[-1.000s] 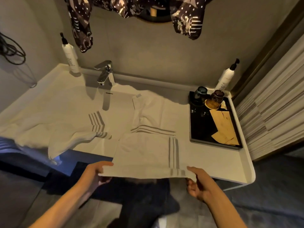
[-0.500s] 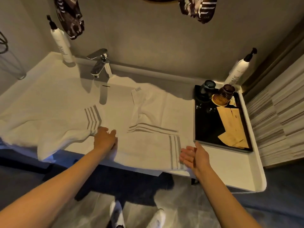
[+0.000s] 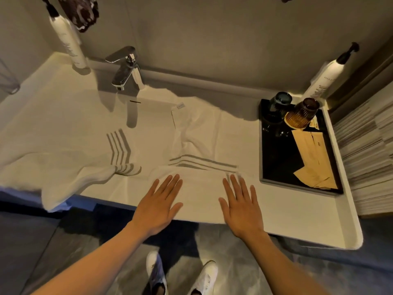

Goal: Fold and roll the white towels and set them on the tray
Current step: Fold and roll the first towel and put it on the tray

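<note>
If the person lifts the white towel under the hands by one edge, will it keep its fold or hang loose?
Probably it hangs loose: the towel is soft cloth, creased further back. The fold likely opens, since only the flat left hand and right hand press it. Its near edge already overhangs the counter, so it may slide off.

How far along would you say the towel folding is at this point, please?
Early. Done: the near towel looks folded over once, its striped end doubled. In hand: the left hand and right hand lie flat on it, pressing the fold. Left: rolling it, folding the second towel draped at the left, and setting both on the black tray, which holds no towel.
</note>
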Demonstrator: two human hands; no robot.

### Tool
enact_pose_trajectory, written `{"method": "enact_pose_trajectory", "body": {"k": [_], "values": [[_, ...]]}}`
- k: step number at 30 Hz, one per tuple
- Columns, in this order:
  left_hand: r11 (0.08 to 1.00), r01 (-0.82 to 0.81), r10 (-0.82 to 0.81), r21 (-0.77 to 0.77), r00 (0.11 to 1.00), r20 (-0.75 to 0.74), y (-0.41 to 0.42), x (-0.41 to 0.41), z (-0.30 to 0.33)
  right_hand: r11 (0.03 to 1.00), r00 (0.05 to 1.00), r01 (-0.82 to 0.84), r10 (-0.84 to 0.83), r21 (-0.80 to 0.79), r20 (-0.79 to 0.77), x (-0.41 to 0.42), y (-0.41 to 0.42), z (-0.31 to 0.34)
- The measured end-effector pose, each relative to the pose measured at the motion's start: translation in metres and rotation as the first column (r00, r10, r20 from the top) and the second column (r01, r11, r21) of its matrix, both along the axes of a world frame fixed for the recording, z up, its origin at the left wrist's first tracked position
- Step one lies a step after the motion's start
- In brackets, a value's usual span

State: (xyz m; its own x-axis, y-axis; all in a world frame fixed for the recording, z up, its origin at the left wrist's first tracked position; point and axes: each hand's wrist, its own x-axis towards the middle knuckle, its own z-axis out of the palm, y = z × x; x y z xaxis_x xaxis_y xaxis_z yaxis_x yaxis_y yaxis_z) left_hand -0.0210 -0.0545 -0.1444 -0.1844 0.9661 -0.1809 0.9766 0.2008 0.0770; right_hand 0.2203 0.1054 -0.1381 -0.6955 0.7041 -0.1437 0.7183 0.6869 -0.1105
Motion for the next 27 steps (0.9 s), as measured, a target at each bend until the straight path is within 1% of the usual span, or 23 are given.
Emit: {"method": "enact_pose_trajectory", "body": {"k": [3, 4, 5, 6, 8, 9, 11, 13, 14, 16, 17, 18, 20, 22, 23, 25, 26, 27], "values": [[0.999, -0.032, 0.035, -0.043, 0.998, 0.061, 0.003, 0.006, 0.012, 0.998, 1.0, 0.002, -0.002, -0.062, 0.008, -0.003, 0.001, 0.01], [0.998, -0.043, 0.047, -0.048, 0.995, 0.087, 0.002, 0.006, 0.02, 0.997, 1.0, -0.001, 0.001, -0.075, -0.012, -0.002, 0.0, 0.019], [0.996, -0.034, 0.043, -0.084, 0.993, 0.112, 0.0, 0.004, 0.025, 0.997, 0.999, -0.004, 0.001, -0.077, -0.041, 0.001, 0.001, 0.027], [0.996, -0.006, 0.017, -0.093, 0.992, 0.122, -0.006, 0.001, 0.033, 0.999, 0.996, -0.023, 0.02, -0.046, -0.082, 0.006, 0.0, 0.037], [0.994, 0.109, -0.108, -0.022, 0.993, 0.043, -0.021, -0.005, 0.043, 0.989, 0.983, -0.139, 0.144, 0.054, -0.115, 0.021, -0.004, 0.051], [0.987, 0.153, -0.153, -0.042, 0.988, 0.007, -0.025, -0.007, 0.045, 0.979, 0.975, -0.191, 0.198, 0.078, -0.098, 0.029, -0.004, 0.053], [0.983, 0.174, -0.174, -0.054, 0.985, -0.005, -0.032, -0.008, 0.044, 0.971, 0.974, -0.224, 0.226, 0.083, -0.02, 0.044, -0.006, 0.052], [0.991, 0.135, -0.135, -0.016, 0.991, 0.008, -0.033, -0.009, 0.042, 0.978, 0.981, -0.194, 0.192, 0.073, 0.033, 0.054, -0.007, 0.045], [0.992, 0.119, -0.119, 0.033, 0.993, 0.017, -0.034, -0.012, 0.041, 0.978, 0.981, -0.194, 0.192, 0.078, 0.038, 0.057, -0.007, 0.042], [0.986, 0.106, -0.121, 0.13, 0.986, 0.111, -0.035, -0.02, 0.039, 0.966, 0.971, -0.239, 0.236, 0.101, 0.041, 0.063, -0.005, 0.038], [0.986, 0.085, -0.109, 0.141, 0.98, 0.167, -0.036, -0.025, 0.04, 0.96, 0.966, -0.259, 0.256, 0.108, 0.041, 0.069, -0.003, 0.037], [0.989, 0.064, -0.091, 0.135, 0.975, 0.204, -0.038, -0.028, 0.044, 0.958, 0.964, -0.266, 0.263, 0.105, 0.041, 0.074, 0.0, 0.036], [0.993, 0.061, -0.084, 0.097, 0.964, 0.252, -0.041, -0.034, 0.053, 0.963, 0.969, -0.244, 0.246, 0.114, -0.007, 0.084, 0.003, 0.04], [0.998, 0.059, -0.065, 0.03, 0.951, 0.304, -0.041, -0.039, 0.058, 0.978, 0.977, -0.199, 0.203, 0.058, -0.066, 0.089, 0.006, 0.043], [1.0, 0.013, -0.015, 0.008, 0.924, 0.381, -0.037, -0.041, 0.06, 0.984, 0.98, -0.175, 0.176, 0.018, -0.09, 0.088, 0.007, 0.047], [0.988, -0.155, 0.116, 0.025, 0.829, 0.548, -0.022, -0.046, 0.062, 0.993, 0.982, -0.086, 0.07, -0.082, -0.175, 0.078, 0.013, 0.052], [0.97, -0.241, 0.17, 0.04, 0.782, 0.599, -0.011, -0.05, 0.061, 0.989, 0.974, -0.026, -0.007, -0.144, -0.226, 0.071, 0.019, 0.054], [0.952, -0.304, 0.215, 0.041, 0.756, 0.619, -0.002, -0.052, 0.06, 0.98, 0.962, 0.033, -0.085, -0.197, -0.26, 0.063, 0.024, 0.055]]}}
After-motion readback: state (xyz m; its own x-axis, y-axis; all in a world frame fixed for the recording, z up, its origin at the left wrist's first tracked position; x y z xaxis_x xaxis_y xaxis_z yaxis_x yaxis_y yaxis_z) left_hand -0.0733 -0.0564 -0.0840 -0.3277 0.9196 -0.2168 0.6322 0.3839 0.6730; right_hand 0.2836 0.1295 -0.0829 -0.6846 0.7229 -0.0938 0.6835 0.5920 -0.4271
